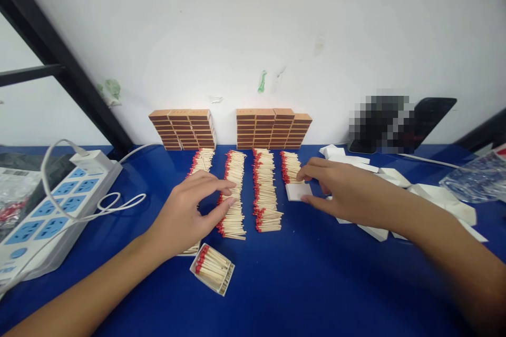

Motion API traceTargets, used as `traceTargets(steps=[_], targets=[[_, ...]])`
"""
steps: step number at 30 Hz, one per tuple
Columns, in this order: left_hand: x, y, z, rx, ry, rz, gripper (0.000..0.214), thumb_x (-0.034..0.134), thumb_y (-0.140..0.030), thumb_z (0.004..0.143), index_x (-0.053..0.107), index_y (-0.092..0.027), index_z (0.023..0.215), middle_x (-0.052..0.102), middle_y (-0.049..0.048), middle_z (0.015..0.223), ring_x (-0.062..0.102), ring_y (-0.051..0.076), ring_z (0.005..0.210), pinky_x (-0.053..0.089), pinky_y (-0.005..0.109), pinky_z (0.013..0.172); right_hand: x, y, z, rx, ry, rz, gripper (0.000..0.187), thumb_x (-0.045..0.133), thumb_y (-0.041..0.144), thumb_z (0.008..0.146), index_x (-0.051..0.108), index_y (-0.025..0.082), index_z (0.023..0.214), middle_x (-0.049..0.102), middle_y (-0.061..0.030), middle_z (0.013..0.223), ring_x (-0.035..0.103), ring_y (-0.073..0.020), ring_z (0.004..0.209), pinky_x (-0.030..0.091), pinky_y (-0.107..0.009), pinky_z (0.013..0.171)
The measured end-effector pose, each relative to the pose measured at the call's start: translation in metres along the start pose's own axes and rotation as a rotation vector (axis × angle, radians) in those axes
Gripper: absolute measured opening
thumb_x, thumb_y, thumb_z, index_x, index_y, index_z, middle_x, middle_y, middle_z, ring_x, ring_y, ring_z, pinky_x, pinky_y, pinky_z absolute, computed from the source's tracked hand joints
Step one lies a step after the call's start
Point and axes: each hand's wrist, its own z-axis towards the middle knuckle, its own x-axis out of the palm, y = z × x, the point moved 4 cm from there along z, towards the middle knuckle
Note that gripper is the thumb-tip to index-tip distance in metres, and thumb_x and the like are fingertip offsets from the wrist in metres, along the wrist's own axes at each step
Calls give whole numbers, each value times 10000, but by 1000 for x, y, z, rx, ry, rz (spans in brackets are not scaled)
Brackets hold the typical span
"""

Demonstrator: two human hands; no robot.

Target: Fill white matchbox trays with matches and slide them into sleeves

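Note:
Several rows of red-tipped matches point(264, 195) lie side by side on a blue table point(316, 284). My left hand point(190, 213) rests over the left rows, thumb and fingers pinching a few matches point(231, 202) in the second row. My right hand point(348, 189) reaches to the rightmost short row of matches point(290, 167), its fingers curled around a white empty tray point(298, 191) lying at that row's near end. A filled white matchbox tray point(212, 268) sits in front, near my left wrist.
Two stacks of brown matchbox sleeves point(184, 129) point(272, 128) stand against the white wall. More white empty trays point(427, 195) lie scattered at the right, under and behind my right arm. A white-blue power strip point(51, 210) with cable sits left. A clear plastic bag point(474, 176) lies far right.

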Motion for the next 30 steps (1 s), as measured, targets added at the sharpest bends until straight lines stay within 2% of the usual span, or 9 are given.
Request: traceTargets(steps=[6,11,15,18,20,24,27,30], targets=[[-1,-1,0,0,1,17,166,733,-194,955,756,-215,1118,809,38,1025,725,187,957,606,363,898,3,2,2,-15,12,0,237,621,310,935,703,207,1133,691,-95,1150,683,-234,846,478,-358,711],[-1,0,0,-3,1,17,157,725,-218,962,758,-228,1115,808,45,1024,727,203,959,612,385,891,-6,-1,2,2,-9,34,256,648,424,929,686,214,1071,693,-86,1085,656,-231,798,476,-365,683],[-1,0,0,6,0,23,162,728,-210,960,757,-225,1119,804,47,1017,723,201,960,610,383,892,-14,-25,-3,146,-11,9,321,639,462,924,664,209,1120,703,-114,1110,663,-259,816,493,-392,692],[-1,-1,0,8,-3,20,162,721,-211,964,756,-228,1122,808,48,1024,726,204,962,611,383,894,-15,-48,-7,262,8,-56,256,666,368,893,685,192,1079,714,-162,1124,680,-311,831,485,-431,694],[-1,-1,0,14,-7,17,163,722,-209,962,755,-228,1121,809,46,1027,726,204,959,610,382,892,-14,-54,-9,276,3,-68,240,674,332,883,698,187,1073,714,-186,1144,685,-332,823,479,-449,691],[0,0,0,14,1,16,178,726,-196,957,750,-225,1130,805,46,1036,720,202,966,602,381,899,-12,-34,-7,200,-3,-17,302,638,449,929,690,202,1096,715,-160,1146,684,-308,815,494,-447,705],[0,1,0,14,5,17,179,729,-193,956,750,-221,1131,805,45,1032,717,199,962,598,381,901,-8,-9,-6,105,54,18,267,665,484,906,690,229,981,726,-102,1040,677,-291,871,486,-408,716],[0,1,0,15,4,18,180,729,-198,957,751,-224,1134,806,41,1027,718,198,957,599,381,900,-2,5,-6,63,111,21,239,712,473,870,666,239,876,722,-67,937,653,-267,828,447,-372,667]])
